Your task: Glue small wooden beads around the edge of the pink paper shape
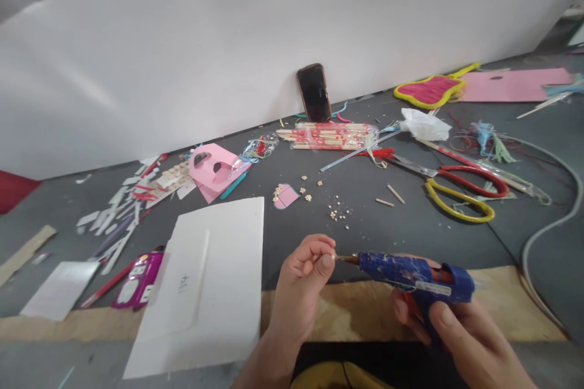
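The left hand [302, 276] has its thumb and finger pinched together on a tiny pale bit [334, 256]. The right hand [463, 331] is wrapped around the handle of a blue glue gun [401, 270], and the gun's tip is right by the pinched fingers. The gun has a white label [433, 288], but its words are too small to read. Left of the hands, a white board [232, 279] has some dark handwriting [183, 284], too blurry to read. Past the left hand, little beads [337, 214] and a pink piece [287, 196] lie on the counter [396, 231]. Scissors [460, 171] lie beyond the right hand.
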Action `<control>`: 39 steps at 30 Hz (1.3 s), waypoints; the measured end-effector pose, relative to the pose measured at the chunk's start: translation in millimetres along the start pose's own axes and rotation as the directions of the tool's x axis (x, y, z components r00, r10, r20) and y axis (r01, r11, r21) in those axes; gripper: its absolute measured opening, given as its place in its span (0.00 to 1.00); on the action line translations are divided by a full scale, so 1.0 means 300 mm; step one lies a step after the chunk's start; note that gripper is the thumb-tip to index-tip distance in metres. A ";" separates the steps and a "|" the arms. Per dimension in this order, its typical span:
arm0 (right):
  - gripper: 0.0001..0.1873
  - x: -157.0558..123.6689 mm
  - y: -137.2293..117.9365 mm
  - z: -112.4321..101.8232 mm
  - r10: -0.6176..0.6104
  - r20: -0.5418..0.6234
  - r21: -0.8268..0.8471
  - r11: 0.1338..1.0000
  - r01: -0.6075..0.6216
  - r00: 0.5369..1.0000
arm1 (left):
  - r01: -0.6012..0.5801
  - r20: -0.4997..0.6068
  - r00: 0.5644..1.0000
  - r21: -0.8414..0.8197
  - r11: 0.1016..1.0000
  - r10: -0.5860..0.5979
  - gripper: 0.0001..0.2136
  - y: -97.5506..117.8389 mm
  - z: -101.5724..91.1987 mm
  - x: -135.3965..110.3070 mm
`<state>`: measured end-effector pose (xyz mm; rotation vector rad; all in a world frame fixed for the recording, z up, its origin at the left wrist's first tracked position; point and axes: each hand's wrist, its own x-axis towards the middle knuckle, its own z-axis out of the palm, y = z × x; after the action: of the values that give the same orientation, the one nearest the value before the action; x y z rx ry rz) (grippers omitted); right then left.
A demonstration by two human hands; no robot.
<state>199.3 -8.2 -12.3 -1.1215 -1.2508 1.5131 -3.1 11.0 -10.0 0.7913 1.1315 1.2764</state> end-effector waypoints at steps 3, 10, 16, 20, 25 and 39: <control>0.21 0.009 0.012 -0.017 -0.067 0.079 -0.081 0.994 0.073 0.995 | -0.013 -0.003 1.000 0.035 0.999 0.013 0.07 -0.001 -0.002 0.000; 0.19 -0.006 0.021 0.007 0.024 -0.079 0.002 1.000 -0.024 0.997 | -0.024 0.011 1.000 0.046 0.999 0.024 0.06 0.000 -0.005 -0.001; 0.19 -0.010 0.011 0.022 0.043 -0.095 0.033 0.999 -0.040 0.995 | -0.019 0.014 1.000 0.051 0.999 0.019 0.07 0.001 -0.002 -0.004; 0.17 -0.011 0.010 0.027 0.045 -0.108 0.058 0.998 -0.039 0.993 | -0.014 0.015 1.000 0.047 0.999 0.013 0.06 0.001 -0.001 -0.007; 0.17 -0.008 0.022 0.018 0.010 -0.104 0.049 0.999 -0.005 0.995 | -0.011 0.023 1.000 0.031 0.999 0.010 0.05 0.000 -0.001 -0.008; 0.24 -0.023 0.014 0.033 0.136 -0.122 0.092 0.988 -0.125 0.983 | -0.012 0.029 1.000 0.031 0.999 0.011 0.07 -0.004 -0.002 -0.002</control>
<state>191.1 -17.6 -14.8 -1.2446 -1.0346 1.5502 -3.1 10.1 -11.2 0.8380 1.1273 1.2560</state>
